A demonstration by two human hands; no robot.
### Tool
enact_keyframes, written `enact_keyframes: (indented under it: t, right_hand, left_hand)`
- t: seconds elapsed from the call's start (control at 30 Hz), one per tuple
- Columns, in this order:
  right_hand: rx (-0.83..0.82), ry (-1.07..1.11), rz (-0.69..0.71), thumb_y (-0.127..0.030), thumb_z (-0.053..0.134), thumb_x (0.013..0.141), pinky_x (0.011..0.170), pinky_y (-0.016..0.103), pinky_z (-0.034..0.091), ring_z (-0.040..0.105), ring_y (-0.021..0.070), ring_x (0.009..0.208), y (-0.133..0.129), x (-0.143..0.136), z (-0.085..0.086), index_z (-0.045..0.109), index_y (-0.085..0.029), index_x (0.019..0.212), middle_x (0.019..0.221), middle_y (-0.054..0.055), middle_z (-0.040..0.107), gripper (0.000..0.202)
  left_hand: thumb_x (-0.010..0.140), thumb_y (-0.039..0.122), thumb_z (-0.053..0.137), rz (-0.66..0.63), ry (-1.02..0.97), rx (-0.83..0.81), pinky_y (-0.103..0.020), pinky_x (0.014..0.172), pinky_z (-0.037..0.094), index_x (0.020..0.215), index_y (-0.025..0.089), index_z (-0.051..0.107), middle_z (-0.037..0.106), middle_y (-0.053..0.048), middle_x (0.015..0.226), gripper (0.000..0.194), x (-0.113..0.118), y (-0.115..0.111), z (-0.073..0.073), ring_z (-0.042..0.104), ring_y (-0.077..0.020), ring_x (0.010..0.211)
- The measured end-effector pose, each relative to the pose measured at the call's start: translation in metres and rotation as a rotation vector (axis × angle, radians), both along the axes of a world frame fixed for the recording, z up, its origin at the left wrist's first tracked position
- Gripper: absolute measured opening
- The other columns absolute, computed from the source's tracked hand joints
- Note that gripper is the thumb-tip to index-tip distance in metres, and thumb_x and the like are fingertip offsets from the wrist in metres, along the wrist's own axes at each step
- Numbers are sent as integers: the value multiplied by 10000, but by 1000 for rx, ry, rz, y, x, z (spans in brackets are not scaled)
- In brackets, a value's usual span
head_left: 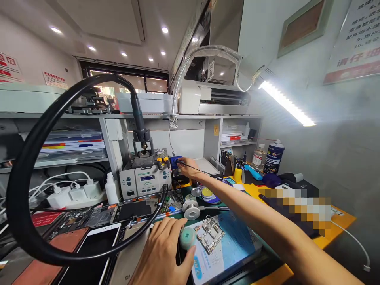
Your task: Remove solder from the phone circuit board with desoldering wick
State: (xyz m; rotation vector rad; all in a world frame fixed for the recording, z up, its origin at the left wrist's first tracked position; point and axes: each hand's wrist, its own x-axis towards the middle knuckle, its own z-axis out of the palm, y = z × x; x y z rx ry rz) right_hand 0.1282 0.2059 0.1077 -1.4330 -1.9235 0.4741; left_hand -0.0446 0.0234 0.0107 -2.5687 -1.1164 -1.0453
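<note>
My left hand (166, 247) lies at the bottom centre, its thumb and fingers curved apart around a small round container with a pale green top (187, 237). Right beside that container, a circuit board (210, 234) rests on a blue and white mat (234, 241). My right hand (189, 168) reaches far forward, its fingers closed on the end of a black cord beside a blue holder (175, 162). The cord (202, 171) trails rightward over my forearm. A solder spool (192, 210) stands between my hands.
A rework station (145, 182) stands left of my right hand, with a thick black hose (20, 190) looping across the left side. Phones (92, 253) lie at the lower left. Bottles (274, 156) stand at the back right, and a lit lamp (286, 103) hangs above.
</note>
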Motion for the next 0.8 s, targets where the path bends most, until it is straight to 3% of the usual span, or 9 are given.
enact_keyframes:
  t: [0.13,0.27,0.5,0.63,0.8]
  right_hand:
    - [32,84,17,-340,666,1041,949,469,609,700,265,1132,2,6,2,678,-218,1308,1376,103,672,293]
    - [55,256,15,-335,689,1028,926,481,616,710,266,1112,-14,23,6,661,-188,1323,1342,108,682,331]
    - [73,762,-29,-364,679,1033,876,458,630,724,254,1054,-70,93,17,645,-178,1337,1300,105,693,357]
    - [-43,977,-43,-352,674,1037,856,433,635,726,237,1024,-94,126,11,666,-184,1296,1277,99,703,309]
    - [-161,1167,-21,-355,673,1038,791,392,639,730,213,946,-118,143,6,669,-172,1268,1208,85,715,294]
  left_hand:
    - [868,285,690,-2,-3,-28,-480,880,640,1221,205,661,763,-101,1083,364,0,-1,2,740,-297,980]
    - [876,291,679,-12,-8,-43,-490,890,632,1224,207,658,760,-99,1080,359,0,-1,1,737,-301,987]
    - [911,316,664,-5,-22,-56,-462,890,612,1257,228,614,744,-74,1109,360,-3,-2,-4,720,-285,1012]
    - [933,346,650,-8,-21,-44,-477,923,585,1263,234,604,744,-75,1139,352,-4,-2,-5,717,-295,1038]
    - [943,363,647,1,-4,-25,-431,915,569,1265,235,596,746,-75,1150,350,-4,-1,-4,718,-284,1048]
